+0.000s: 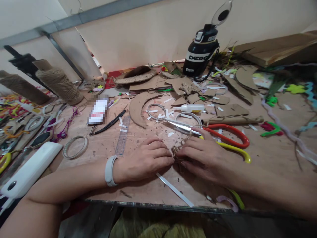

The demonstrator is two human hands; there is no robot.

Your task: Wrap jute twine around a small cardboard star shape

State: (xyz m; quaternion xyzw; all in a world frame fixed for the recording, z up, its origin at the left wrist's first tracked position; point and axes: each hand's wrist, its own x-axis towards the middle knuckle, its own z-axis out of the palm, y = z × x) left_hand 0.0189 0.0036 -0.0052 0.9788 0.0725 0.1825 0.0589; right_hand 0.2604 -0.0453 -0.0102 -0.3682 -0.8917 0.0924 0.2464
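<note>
Between my two hands is a small piece of brown braided twine [176,151], mostly covered by fingers. My left hand [148,157], with a grey band at the wrist, is closed, its fingertips pinching the near side of the twine. Curled around the other side, my right hand [204,157] grips the twine in its fingers. A narrow white strip [175,190] runs from beneath my left hand toward the table edge. Just beyond my right hand lie scissors with one red and one yellow handle [231,132], partly hidden by that hand.
A clear ruler [122,138], a tape ring [75,147] and a phone [98,111] lie left. Beyond are a curved cardboard piece [137,110], a glue bottle [192,108] and a black drink bottle [198,56]. Twine spools [58,82] stand at the back left. A white device [32,168] lies near my left arm.
</note>
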